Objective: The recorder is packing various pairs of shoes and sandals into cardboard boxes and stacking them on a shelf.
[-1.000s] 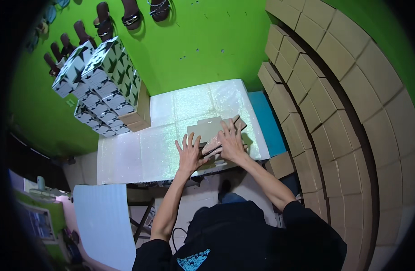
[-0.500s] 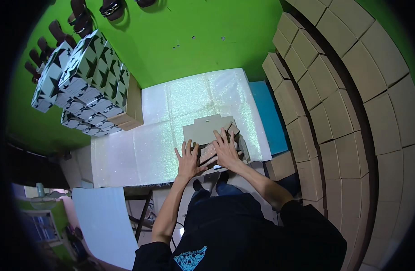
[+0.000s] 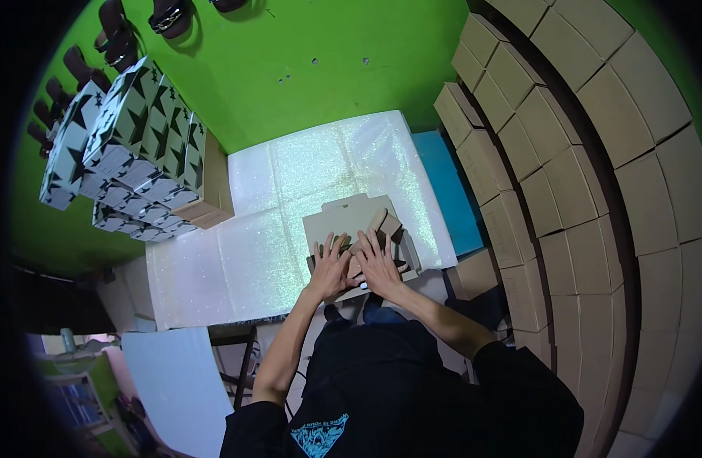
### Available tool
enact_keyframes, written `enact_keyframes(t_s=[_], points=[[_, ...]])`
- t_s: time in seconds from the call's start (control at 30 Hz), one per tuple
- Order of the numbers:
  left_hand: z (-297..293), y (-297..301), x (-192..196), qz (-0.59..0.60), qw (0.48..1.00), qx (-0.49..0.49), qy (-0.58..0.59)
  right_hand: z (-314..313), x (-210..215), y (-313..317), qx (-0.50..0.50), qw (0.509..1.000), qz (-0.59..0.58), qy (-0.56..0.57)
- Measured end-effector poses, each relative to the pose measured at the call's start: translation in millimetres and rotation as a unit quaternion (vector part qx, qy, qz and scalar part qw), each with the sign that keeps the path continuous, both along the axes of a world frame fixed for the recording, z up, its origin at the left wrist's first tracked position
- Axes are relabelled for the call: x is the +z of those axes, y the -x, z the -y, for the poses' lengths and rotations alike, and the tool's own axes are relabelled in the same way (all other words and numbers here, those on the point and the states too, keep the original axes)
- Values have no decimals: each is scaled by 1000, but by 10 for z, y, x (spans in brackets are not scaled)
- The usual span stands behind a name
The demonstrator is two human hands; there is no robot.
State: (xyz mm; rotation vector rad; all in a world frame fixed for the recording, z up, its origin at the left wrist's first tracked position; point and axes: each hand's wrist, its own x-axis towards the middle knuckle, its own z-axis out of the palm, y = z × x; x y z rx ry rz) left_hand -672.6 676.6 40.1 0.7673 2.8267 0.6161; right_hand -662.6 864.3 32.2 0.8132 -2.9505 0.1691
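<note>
Beyond the hands spreads a white table [image 3: 290, 221] against a green wall [image 3: 305, 84], with a stack of star-printed boxes [image 3: 129, 153] far off to the left hand's [image 3: 329, 269] side and a wall of plain brown cartons [image 3: 580, 175] curving round past the right hand [image 3: 378, 263]; nothing lies between the hands and their work. Both hands press flat, fingers spread and gripping nothing, side by side on a half-folded cardboard box [image 3: 351, 221] at the table's near edge, whose inside I cannot see. Since half a second ago the hands have closed in together on the box.
</note>
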Motion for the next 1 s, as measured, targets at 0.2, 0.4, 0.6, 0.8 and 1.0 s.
enact_keyframes(t_s=[0.2,0.4,0.6,0.8,1.0], points=[[12,60,-82,49,998,-15,-45,-71,-130,-132,-28,998,-37,29],[29,184,56,40,995,4,-96,-219,-273,-224,-31,987,-91,126],[123,350,179,80,993,19,-83,-269,-227,-157,-38,986,-74,145],[248,355,466,117,988,22,-97,-407,-11,64,-47,988,-50,140],[449,404,548,188,973,-17,-136,-514,181,420,-42,997,-33,59]])
